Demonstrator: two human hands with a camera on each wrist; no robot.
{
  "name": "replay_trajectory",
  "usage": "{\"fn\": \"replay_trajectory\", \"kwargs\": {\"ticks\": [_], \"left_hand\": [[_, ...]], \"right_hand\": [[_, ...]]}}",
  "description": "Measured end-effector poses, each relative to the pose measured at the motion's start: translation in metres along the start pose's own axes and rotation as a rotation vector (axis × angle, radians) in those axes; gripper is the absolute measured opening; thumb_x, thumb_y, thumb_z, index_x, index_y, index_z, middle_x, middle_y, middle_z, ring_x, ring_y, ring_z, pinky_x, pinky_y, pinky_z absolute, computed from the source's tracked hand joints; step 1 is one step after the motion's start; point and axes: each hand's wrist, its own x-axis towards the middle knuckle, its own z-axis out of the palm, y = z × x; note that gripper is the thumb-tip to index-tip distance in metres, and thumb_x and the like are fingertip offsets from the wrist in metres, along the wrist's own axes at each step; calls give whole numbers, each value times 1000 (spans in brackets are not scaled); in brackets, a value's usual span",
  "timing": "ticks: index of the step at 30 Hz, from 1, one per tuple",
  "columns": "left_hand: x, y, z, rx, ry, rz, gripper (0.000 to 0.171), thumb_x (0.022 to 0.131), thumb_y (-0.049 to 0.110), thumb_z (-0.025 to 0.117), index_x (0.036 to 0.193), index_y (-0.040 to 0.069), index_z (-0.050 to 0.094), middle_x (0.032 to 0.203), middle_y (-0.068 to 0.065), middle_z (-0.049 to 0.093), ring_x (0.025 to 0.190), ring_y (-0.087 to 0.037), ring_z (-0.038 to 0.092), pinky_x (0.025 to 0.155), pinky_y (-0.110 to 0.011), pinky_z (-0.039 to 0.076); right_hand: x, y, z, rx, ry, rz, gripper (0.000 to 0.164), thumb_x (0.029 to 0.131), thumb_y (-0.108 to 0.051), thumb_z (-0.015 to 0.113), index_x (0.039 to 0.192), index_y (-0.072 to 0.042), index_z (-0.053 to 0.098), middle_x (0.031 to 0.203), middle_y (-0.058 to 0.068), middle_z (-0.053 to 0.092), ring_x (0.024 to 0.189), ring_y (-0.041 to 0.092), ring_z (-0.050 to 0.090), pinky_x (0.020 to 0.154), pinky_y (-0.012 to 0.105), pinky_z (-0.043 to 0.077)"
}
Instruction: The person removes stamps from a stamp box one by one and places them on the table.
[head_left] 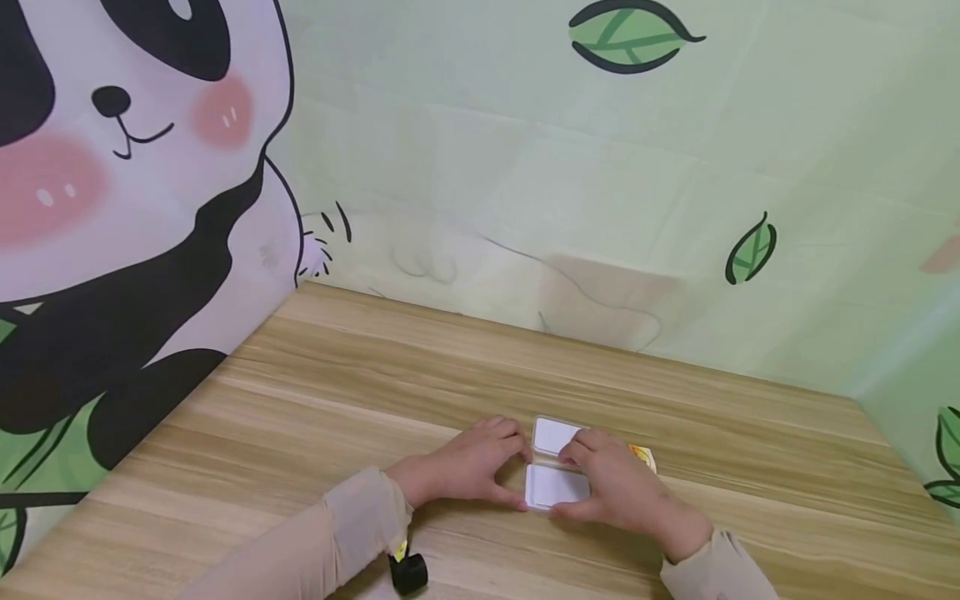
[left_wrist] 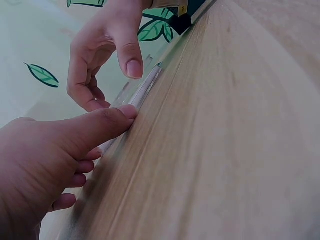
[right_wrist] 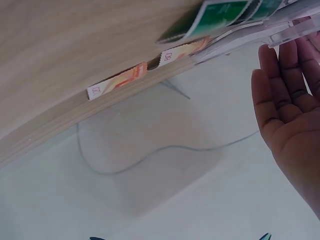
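Note:
A flat clear plastic case [head_left: 558,486] with a white inside lies on the table, and a second white panel [head_left: 552,435] sits just beyond it. My left hand [head_left: 480,462] holds the case's left side between thumb and fingers; in the left wrist view the thumb [left_wrist: 107,120] presses its edge. My right hand [head_left: 626,483] arches over the right side. In the right wrist view its fingers [right_wrist: 280,85] reach up to the clear plastic rim [right_wrist: 295,32], nearly straight. Its thumb [left_wrist: 132,65] stands off the case in the left wrist view.
Orange-and-white stamp-like papers [right_wrist: 120,80] with toothed edges lie on the table right of the case, beside a green one [right_wrist: 220,17]. A panda-printed backdrop [head_left: 450,167] stands behind the wood-grain table [head_left: 337,400]. A black wrist-worn device [head_left: 408,573] hangs below the left sleeve.

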Motion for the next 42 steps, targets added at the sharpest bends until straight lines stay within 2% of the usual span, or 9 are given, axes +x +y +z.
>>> {"fn": "replay_trajectory", "kwargs": {"ticks": [13,33,42], "left_hand": [[0,1,-1,-2,-6,2,52,76,52,74,112,16,62,120,2,56,120,-15,47,109,-32,36],[0,2,-3,-15,-9,-7,54,76,52,74,113,15,62,119,1,56,119,-16,47,110,-34,35],[0,1,-1,-7,7,10,54,76,52,75,113,14,63,118,2,57,117,-15,48,109,-34,36]], "right_hand": [[-1,0,3,-31,21,-16,48,69,-50,77,94,-11,64,95,-3,60,94,15,55,83,37,47],[0,-4,1,-20,-3,-16,49,72,-52,76,96,-10,66,96,-2,61,94,16,55,84,37,46],[-1,-4,2,-23,-14,-7,50,73,-54,75,96,-10,67,96,-2,61,93,16,55,84,37,46]]}}
